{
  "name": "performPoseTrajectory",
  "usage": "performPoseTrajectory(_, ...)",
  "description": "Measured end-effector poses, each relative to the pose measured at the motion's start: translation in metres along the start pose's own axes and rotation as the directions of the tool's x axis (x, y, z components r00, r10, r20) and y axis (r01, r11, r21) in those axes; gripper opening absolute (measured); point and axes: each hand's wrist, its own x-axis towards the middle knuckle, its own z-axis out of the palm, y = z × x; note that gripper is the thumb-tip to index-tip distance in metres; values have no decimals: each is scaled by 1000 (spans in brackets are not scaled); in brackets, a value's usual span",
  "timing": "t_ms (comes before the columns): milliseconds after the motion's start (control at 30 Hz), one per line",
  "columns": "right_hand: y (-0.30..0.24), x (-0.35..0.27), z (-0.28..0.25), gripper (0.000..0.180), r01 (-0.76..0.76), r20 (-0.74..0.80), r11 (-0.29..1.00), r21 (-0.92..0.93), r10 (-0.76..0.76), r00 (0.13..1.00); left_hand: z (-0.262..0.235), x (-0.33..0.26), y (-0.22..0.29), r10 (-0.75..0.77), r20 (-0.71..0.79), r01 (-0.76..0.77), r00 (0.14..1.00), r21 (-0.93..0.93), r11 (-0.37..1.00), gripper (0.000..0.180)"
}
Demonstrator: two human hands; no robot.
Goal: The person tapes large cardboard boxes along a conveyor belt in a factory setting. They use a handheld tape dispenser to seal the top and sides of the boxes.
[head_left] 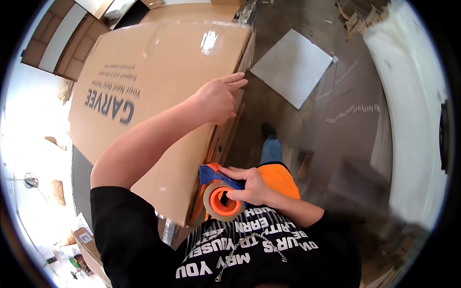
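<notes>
A large brown cardboard box (177,62) with dark printing lies in front of me, its top shiny with clear tape in places. My left hand (222,98) rests at the box's right edge, fingers stretched out toward the far right and holding nothing. Close to my body, my right hand (252,186) grips a blue and orange tape dispenser (211,174) by its handle. A roll of tape (223,201) with an orange hub sits on the dispenser. The dispenser's head is beside the near right edge of the box.
On the concrete floor lies a flat white sheet (293,67). A large dark, printed carton (350,105) stands to the right, beside white plastic wrapping (408,96). Torn cardboard (357,21) lies at the far right. More brown cartons (62,38) stand at the far left.
</notes>
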Motion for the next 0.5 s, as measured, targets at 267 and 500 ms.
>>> performPoseTrajectory(267,47,-105,169,67,51,-158,996,72,-39,987,41,-125,166,87,-142,-94,986,-43,995,33)
performPoseTrajectory(500,38,-94,234,62,-170,-185,966,-193,135,974,55,-171,222,185,-199,-210,963,-114,971,30)
